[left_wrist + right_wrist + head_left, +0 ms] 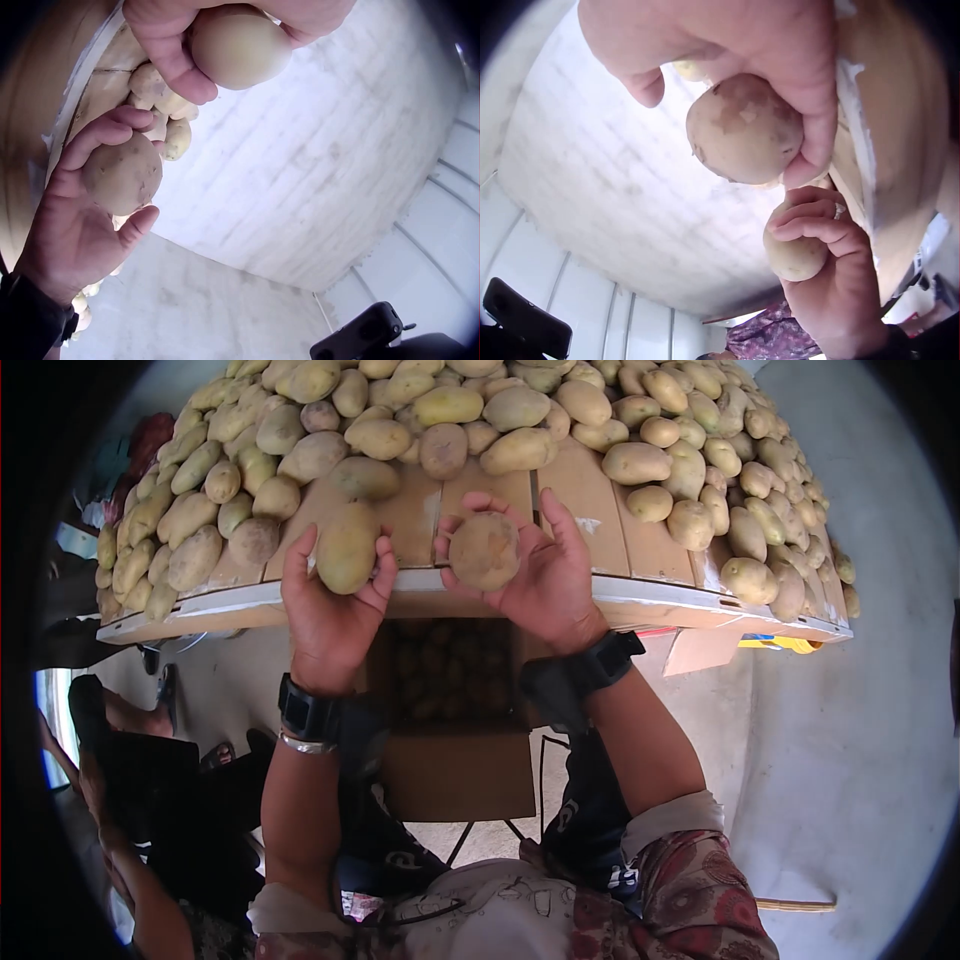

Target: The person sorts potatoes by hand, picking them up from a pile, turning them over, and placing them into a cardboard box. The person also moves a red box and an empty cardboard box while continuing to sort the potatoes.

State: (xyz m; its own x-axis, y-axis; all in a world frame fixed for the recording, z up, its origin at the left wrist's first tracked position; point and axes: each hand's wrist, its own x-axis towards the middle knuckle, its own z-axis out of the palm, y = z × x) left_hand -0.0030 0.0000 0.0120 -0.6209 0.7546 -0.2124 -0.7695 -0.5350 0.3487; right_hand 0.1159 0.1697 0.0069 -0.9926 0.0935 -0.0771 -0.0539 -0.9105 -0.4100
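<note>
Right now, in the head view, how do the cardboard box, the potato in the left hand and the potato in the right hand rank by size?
1. Cardboard box, clearly largest.
2. Potato in the left hand, longer.
3. Potato in the right hand, rounder, slightly smaller; the two are close.

We are noting black camera straps on both wrists, a silver bangle beneath the strap on the left wrist (305, 742), and a ring on one of the left hand's fingers (839, 211). We are recording short patterned maroon-and-white sleeves.
</note>
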